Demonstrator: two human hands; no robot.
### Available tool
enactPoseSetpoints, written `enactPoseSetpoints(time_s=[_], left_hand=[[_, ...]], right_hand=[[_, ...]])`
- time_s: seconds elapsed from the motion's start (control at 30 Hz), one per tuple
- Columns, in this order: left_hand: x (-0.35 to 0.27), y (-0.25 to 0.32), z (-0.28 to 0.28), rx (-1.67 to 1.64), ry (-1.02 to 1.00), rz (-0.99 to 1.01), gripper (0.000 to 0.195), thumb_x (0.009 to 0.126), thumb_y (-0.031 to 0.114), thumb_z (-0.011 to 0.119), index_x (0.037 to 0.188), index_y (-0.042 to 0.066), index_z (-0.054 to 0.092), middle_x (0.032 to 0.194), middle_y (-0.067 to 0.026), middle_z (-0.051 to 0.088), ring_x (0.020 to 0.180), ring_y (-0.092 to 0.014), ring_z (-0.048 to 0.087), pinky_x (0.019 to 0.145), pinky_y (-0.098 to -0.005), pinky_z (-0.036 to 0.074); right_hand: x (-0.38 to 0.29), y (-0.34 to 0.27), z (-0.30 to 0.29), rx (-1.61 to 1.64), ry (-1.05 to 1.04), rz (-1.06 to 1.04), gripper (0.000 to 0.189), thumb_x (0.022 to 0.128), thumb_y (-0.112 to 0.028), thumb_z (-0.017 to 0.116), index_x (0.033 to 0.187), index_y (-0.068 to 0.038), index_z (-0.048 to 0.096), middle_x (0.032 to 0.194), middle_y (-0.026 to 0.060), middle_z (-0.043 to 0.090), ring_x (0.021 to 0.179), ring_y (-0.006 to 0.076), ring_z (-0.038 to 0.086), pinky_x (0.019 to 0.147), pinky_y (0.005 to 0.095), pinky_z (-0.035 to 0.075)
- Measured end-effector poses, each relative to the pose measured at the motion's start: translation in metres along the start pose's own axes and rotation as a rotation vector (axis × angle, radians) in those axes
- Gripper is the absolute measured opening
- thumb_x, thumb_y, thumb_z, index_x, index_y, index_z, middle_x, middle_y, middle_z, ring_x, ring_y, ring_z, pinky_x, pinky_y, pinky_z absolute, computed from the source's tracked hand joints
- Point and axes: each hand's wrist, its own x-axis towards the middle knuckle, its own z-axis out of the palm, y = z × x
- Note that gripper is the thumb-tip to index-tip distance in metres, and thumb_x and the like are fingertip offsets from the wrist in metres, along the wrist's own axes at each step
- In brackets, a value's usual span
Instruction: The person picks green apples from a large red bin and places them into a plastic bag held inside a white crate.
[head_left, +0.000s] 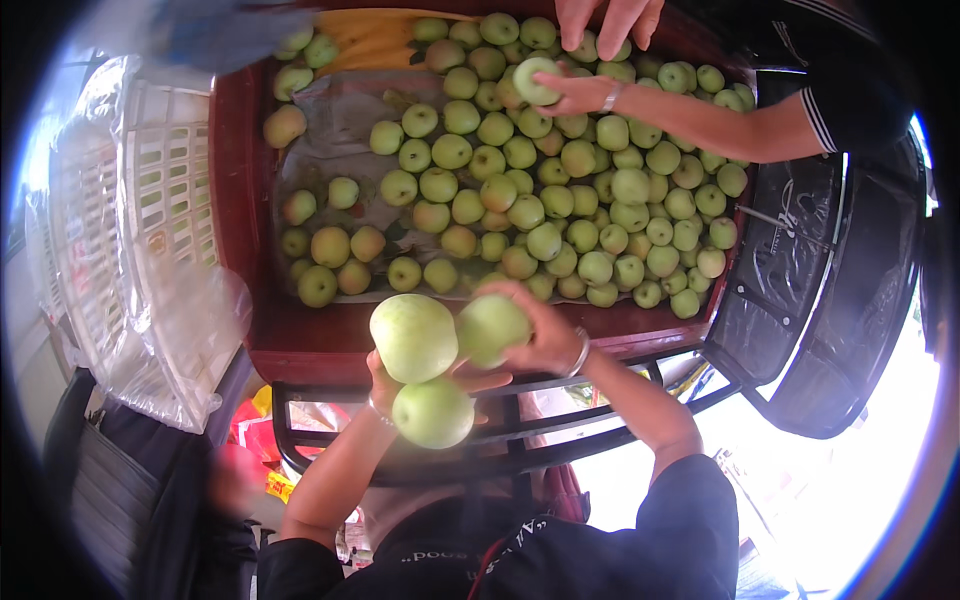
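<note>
Two green apples, an upper one (414, 337) and a lower one (433, 412), rest in my left hand (386, 386), whose fingers show to the right between and beside them. My right hand (547, 330), with a bracelet at the wrist, grips another green apple (494, 330), slightly blurred, close beside the upper one. Both hands are over the near edge of a dark red cargo bed (300, 337). Many green apples (526, 211), some blushed with red, lie on a grey sheet (337, 161) in the bed, thickest at the middle and right.
Across the bed, another person's hand (581, 94) holds a green apple (537, 81); their other hand (611, 22) is above the apples. White plastic crates (169, 172) in clear film stand at left. A black metal rail (570, 457) runs along the near side; a black seat (780, 277) is at right.
</note>
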Motion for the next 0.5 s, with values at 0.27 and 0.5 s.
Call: enactPoseSetpoints(time_s=[0.27,0.5], left_hand=[[-0.052,0.003,-0.018,0.387,0.181,0.482,0.093,0.066,0.055,0.071,0.137,0.015,0.028,0.137,-0.0113,0.033,0.127,-0.036,0.033,0.088,-0.0656,0.041],[-0.169,0.061,0.080,0.535,0.249,0.765,0.079,0.071,0.052,0.066,0.134,0.015,0.035,0.138,-0.0115,0.033,0.127,-0.039,0.030,0.086,-0.0617,0.045]], right_hand=[[-0.003,-0.039,0.054,-0.018,-0.041,-0.254,0.067,0.083,-0.034,0.058,0.137,-0.004,0.033,0.139,0.0156,0.034,0.130,0.0293,0.031,0.106,0.0391,0.025],[0.026,0.115,-0.079,-0.386,0.703,-0.027,0.030,0.083,-0.007,0.052,0.113,-0.005,0.058,0.108,0.0087,0.061,0.104,0.0187,0.056,0.092,0.0304,0.042]])
